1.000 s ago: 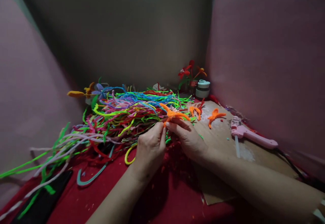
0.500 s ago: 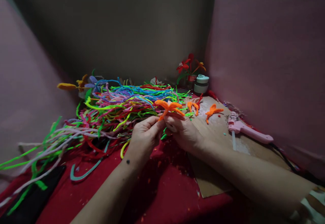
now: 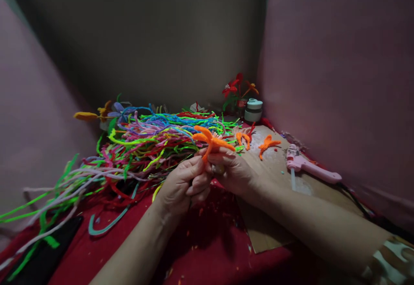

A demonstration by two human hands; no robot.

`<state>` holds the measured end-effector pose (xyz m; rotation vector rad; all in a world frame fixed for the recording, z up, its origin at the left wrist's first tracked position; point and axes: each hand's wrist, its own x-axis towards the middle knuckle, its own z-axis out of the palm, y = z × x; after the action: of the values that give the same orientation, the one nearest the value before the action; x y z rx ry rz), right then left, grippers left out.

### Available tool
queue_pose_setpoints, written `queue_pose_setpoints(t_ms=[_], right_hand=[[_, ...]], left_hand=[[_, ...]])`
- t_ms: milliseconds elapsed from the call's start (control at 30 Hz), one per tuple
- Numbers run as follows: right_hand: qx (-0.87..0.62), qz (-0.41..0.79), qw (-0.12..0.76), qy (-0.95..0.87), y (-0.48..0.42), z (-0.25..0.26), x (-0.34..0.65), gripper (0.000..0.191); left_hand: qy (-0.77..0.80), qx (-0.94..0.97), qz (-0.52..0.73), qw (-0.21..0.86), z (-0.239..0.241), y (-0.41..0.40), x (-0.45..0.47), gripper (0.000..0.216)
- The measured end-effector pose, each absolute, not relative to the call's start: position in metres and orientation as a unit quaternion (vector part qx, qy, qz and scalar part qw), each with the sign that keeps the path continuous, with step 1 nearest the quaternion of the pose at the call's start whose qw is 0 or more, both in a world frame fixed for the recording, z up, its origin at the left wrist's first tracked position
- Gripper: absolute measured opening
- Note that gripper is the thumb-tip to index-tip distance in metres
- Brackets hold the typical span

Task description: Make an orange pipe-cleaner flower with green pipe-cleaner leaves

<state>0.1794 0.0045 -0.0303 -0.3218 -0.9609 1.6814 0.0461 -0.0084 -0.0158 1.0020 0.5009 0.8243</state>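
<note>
An orange pipe-cleaner flower (image 3: 210, 139) with a pale centre is held up between my two hands, above the red cloth. My left hand (image 3: 186, 180) pinches its lower part from the left, fingers curled in. From the right, my right hand (image 3: 231, 168) grips its base with thumb and fingers pressed together. The fingers hide the underside of the flower. Just beyond my right hand lie a looped orange pipe-cleaner piece (image 3: 243, 139) and another orange petal piece (image 3: 268, 145).
Behind my hands spreads a large heap of coloured pipe cleaners (image 3: 155, 136). A pink glue gun (image 3: 310, 167) rests on a cardboard sheet (image 3: 261, 229) at the right. A small lidded jar (image 3: 253, 111) and red flowers (image 3: 231, 87) stand at the back, near the wall.
The orange flower has turned and tilted in my fingers, so more of its lower petal shows. My left hand has rolled, showing more of its curled fingers. The view has shifted slightly.
</note>
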Motion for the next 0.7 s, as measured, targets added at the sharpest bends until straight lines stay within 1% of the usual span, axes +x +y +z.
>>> queue_pose_setpoints(t_ms=[133,233,267,333,400,467,533,600,633,700], right_hand=[[-0.148,0.705,0.574,-0.39,0.003,-0.028,0.179,0.006],[-0.159,0.701,0.577,-0.388,0.005,-0.029,0.18,0.003],[-0.164,0.7,0.578,-0.386,0.006,-0.03,0.18,0.002],[-0.178,0.698,0.586,-0.371,0.008,-0.032,0.181,0.006],[-0.19,0.694,0.597,-0.355,0.01,-0.034,0.181,0.011],[-0.195,0.69,0.603,-0.349,0.011,-0.037,0.181,0.013],[-0.201,0.678,0.608,-0.361,0.012,-0.039,0.18,0.011],[-0.214,0.656,0.614,-0.382,0.011,-0.041,0.18,0.01],[-0.219,0.644,0.616,-0.397,0.01,-0.041,0.18,0.009],[-0.224,0.627,0.613,-0.425,0.009,-0.039,0.18,0.01]], left_hand=[[0.26,0.493,0.365,0.746,-0.012,-0.008,0.043,0.02],[0.299,0.543,0.373,0.69,-0.008,-0.01,0.046,0.023],[0.319,0.569,0.38,0.655,-0.007,-0.01,0.047,0.024],[0.37,0.63,0.395,0.557,-0.008,-0.011,0.051,0.025],[0.421,0.691,0.409,0.421,-0.011,-0.012,0.053,0.026],[0.451,0.738,0.42,0.276,-0.018,-0.011,0.054,0.027],[0.454,0.769,0.424,0.151,-0.024,-0.009,0.054,0.018],[0.447,0.782,0.425,0.086,-0.028,-0.008,0.053,0.012],[0.447,0.783,0.426,0.079,-0.029,-0.008,0.053,0.015],[0.452,0.773,0.433,0.105,-0.029,-0.009,0.053,0.02]])
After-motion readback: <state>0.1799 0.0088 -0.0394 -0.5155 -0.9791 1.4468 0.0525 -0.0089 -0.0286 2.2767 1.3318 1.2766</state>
